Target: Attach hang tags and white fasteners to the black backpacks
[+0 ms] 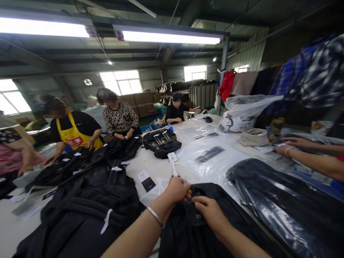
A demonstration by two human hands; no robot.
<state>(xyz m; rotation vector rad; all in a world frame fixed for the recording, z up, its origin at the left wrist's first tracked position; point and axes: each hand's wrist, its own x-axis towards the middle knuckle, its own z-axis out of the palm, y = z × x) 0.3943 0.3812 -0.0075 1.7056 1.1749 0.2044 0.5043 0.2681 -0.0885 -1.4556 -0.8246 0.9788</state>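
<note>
In front of me lies a black bag point(231, 218). My right hand point(212, 213) is closed on a black hang tag point(195, 215) that rests on the bag, its thumb pressing the tag near the top. My left hand point(177, 191), with a bracelet at the wrist, is pinched just beside the tag's upper end. What its fingertips hold is too small to make out. Beyond that hand, a white strip runs up to a white label with a printed code point(172, 157). Another hang tag point(146, 181), black and white, lies on the table to its left.
Black backpacks point(91, 200) are piled on the left, and a smaller one point(162, 141) stands further back. Clear plastic bags point(212, 152) and a plastic-wrapped black bag point(279, 193) cover the right. A co-worker's arms point(309, 150) reach in there. Several co-workers work across the table.
</note>
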